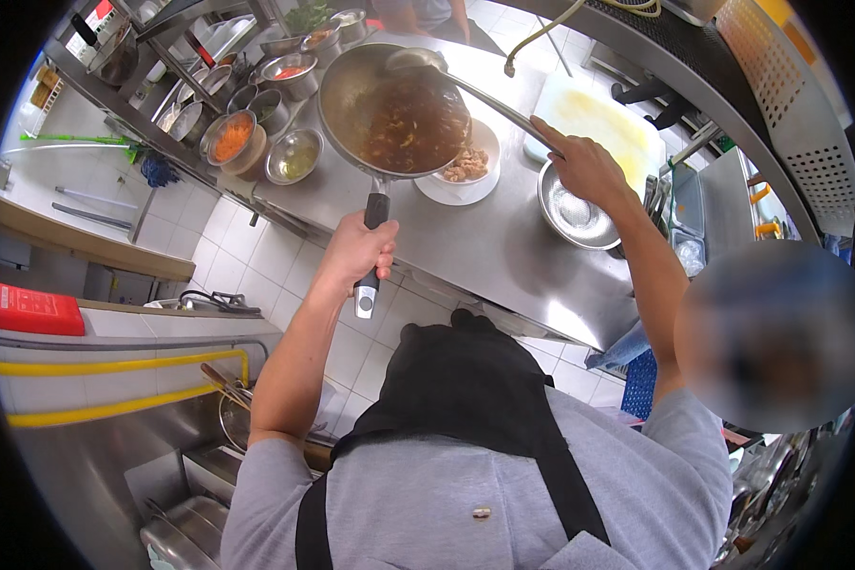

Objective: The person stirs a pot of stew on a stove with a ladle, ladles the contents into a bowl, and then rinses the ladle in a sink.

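My left hand [360,253] is wrapped around the black handle [377,208] of a frying pan [342,107]. Brown sauce with small pieces [417,128] lies in the pan, mostly towards its right side. With my right hand [588,167] I grip the long metal handle of a ladle [417,60], whose bowl is at the pan's far rim. The pan's right edge overlaps a white bowl [490,151] of browned, chunky food [468,165]. That bowl stands on a white plate [450,194]. Whether sauce is running into the bowl cannot be made out.
Metal bowls with shredded carrot [232,140] and a yellowish liquid [298,164] stand left on the steel table [470,242]. A metal strainer [577,214] and a stained cutting board [584,121] are at right. A hose [534,39] hangs above. Another person [427,18] is across the table.
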{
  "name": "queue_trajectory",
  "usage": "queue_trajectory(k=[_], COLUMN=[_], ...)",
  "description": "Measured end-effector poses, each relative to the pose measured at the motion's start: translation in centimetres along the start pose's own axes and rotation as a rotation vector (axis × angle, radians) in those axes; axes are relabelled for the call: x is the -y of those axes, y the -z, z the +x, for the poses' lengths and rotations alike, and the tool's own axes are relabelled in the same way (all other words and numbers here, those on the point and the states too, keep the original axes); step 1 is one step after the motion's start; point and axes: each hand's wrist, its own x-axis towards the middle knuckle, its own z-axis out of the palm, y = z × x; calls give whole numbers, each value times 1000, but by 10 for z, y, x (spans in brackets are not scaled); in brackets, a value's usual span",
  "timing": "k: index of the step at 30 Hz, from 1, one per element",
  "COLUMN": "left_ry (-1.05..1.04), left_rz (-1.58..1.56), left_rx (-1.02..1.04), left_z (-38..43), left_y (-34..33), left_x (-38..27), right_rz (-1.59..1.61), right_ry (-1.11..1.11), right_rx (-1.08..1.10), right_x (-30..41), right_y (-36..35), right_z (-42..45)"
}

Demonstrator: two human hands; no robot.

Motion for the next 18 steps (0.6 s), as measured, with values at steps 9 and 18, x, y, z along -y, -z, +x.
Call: queue_trajectory(k=[9, 18], left_ry=[26, -10], left_rz=[32, 63], left_rx=[-3, 20], left_z=[6, 12], left_y=[-1, -2], left_x=[-1, -3], right_rz=[120, 131], right_ry=[-45, -131], right_rx=[49, 62], right_x=[-7, -8], right_y=[-4, -5], right_z=[-12, -13])
